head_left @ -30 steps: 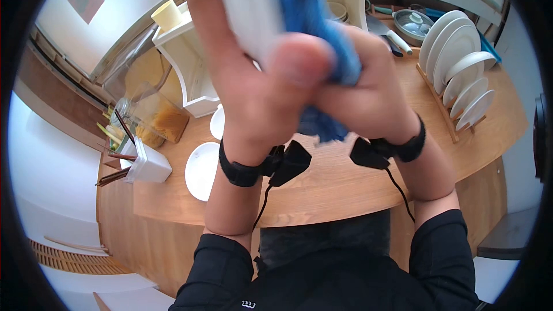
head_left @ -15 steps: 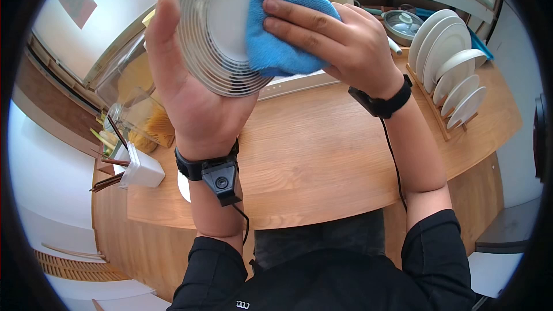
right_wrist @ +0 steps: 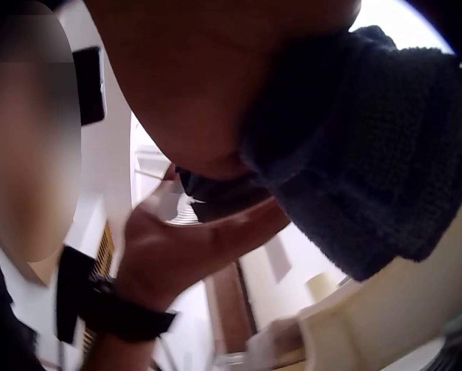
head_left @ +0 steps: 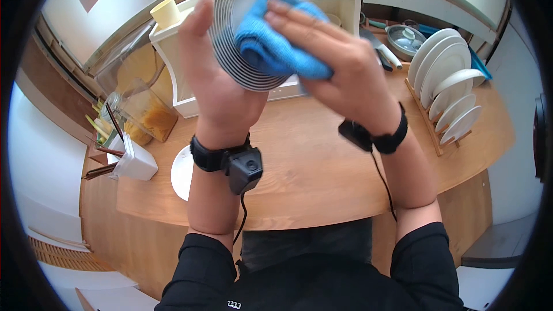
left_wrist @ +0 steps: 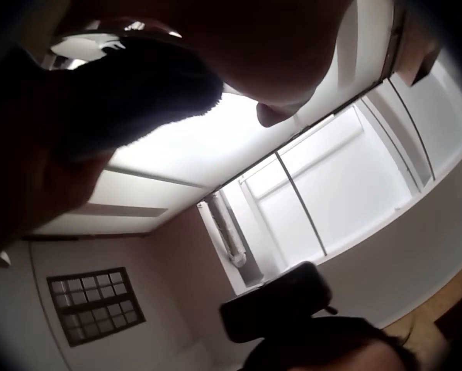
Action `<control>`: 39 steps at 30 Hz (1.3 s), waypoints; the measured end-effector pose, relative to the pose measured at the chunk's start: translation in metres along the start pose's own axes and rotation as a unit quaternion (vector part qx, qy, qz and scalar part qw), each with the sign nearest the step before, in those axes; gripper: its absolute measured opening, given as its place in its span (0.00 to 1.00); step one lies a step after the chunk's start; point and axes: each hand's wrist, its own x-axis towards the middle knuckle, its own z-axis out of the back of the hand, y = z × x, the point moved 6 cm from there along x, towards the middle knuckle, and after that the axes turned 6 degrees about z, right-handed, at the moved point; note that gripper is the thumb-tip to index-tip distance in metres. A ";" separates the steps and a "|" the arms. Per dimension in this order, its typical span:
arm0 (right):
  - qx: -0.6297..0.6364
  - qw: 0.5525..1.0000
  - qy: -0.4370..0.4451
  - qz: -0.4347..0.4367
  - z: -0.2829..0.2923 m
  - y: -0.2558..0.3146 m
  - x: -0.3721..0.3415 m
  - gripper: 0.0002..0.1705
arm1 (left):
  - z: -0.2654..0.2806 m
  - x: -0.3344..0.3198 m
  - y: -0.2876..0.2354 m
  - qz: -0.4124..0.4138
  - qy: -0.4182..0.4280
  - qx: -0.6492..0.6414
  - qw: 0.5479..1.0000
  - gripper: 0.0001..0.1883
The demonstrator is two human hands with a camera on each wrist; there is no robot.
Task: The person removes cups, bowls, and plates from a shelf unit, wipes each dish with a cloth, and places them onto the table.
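Clearly, in the head view, 2 hands are raised over the tabletop [head_left: 299,167], toward its far edge, in front of a white shelf [head_left: 351,8]. The left hand [head_left: 216,86] grasps a ringed plate [head_left: 227,23], thumb up along the rim, the other fingers hidden behind it. The right hand [head_left: 343,63], slightly blurred, grips a folded blue cloth [head_left: 271,46] against the plate's face; its thumb is hidden. A white plate [head_left: 182,174] lies near the tabletop's left front corner, partly covered by the left forearm. At the left edge stands a white container [head_left: 140,162] of dark sticks; along the right edge, a wooden rack [head_left: 424,118] holds white dishes upright.

In the left wrist view, the cloth is a dark shape at upper left, with hand parts around it too dark to tell apart; a bright window [left_wrist: 347,178] shows beyond.

In the right wrist view, the cloth hangs large and dark beside the right hand, with the left hand lower behind it and a sliver of ringed plate between.
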 end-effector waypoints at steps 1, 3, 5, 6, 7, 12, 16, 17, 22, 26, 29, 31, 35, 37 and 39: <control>0.068 0.998 0.015 -0.006 -0.005 0.005 0.000 0.40 | 0.005 -0.003 -0.002 -0.043 0.013 0.072 0.996 0.37; 0.155 0.987 0.025 -0.020 -0.011 0.008 0.000 0.41 | 0.014 -0.008 -0.004 -0.126 0.039 0.213 0.968 0.36; 0.173 0.984 0.031 -0.013 -0.009 0.003 0.002 0.40 | 0.015 -0.012 -0.002 -0.204 0.061 0.344 0.914 0.37; 0.194 0.980 0.036 -0.012 -0.006 0.000 0.003 0.40 | 0.014 -0.015 -0.001 -0.240 0.068 0.406 0.879 0.39; 0.192 0.980 0.043 -0.009 -0.003 -0.003 0.004 0.40 | 0.009 -0.013 -0.004 -0.245 0.064 0.401 0.880 0.39; 0.095 0.992 -0.086 -0.014 0.043 -0.018 0.003 0.35 | -0.022 0.008 0.000 -0.129 0.055 0.351 0.926 0.47; 0.191 0.919 -0.287 -0.192 0.076 -0.029 -0.018 0.30 | -0.034 0.000 -0.005 -0.191 0.071 0.474 0.857 0.52; 0.203 0.918 -0.271 -0.205 0.084 -0.034 -0.020 0.25 | -0.039 -0.003 -0.007 -0.223 0.079 0.493 0.837 0.53; -0.051 0.991 0.009 0.126 0.067 0.019 0.017 0.34 | -0.055 -0.023 -0.025 -0.316 0.115 0.540 0.772 0.52; -0.074 0.986 -0.031 0.145 0.058 0.025 0.015 0.31 | -0.049 -0.020 -0.025 -0.200 0.161 0.549 0.795 0.56; -0.068 0.977 -0.082 0.186 0.055 0.028 0.014 0.31 | -0.057 -0.026 -0.020 -0.212 0.189 0.520 0.805 0.55; -0.087 0.972 -0.073 0.205 0.057 0.023 0.012 0.32 | -0.057 -0.025 -0.017 -0.168 0.182 0.452 0.857 0.53; -0.091 0.975 -0.118 0.167 0.065 0.013 0.002 0.33 | -0.071 -0.029 -0.013 -0.185 0.197 0.465 0.843 0.52; -0.069 0.975 -0.148 0.148 0.066 0.010 0.003 0.25 | -0.073 -0.030 -0.011 -0.198 0.173 0.460 0.848 0.51; -0.093 0.978 -0.145 0.116 0.057 0.012 0.003 0.28 | -0.068 -0.024 -0.004 -0.210 0.169 0.399 0.877 0.49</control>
